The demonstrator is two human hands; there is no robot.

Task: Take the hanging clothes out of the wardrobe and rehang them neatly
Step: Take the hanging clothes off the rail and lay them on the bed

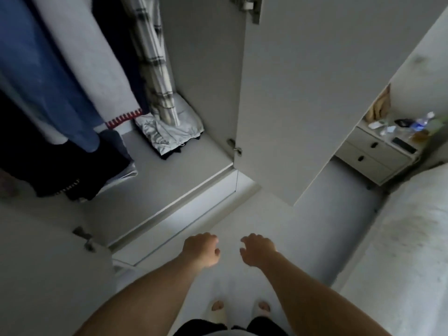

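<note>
Left hand [202, 249] and right hand [257, 249] apart, loosely curled, holding nothing; blue hanging garment [46, 76], plaid hanging shirt [152, 61], possibly flannel, inside open grey wardrobe [198, 69].

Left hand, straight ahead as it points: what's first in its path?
Probably the wardrobe's base edge, then its floor beyond. The left hand is empty and nothing lies between, though depth is hard to judge from this view.

Dim, cool, flat light throughout; the wardrobe interior [60, 132] sits in deep shadow. Soft overall focus, and wide-angle distortion bends the edges.
</note>
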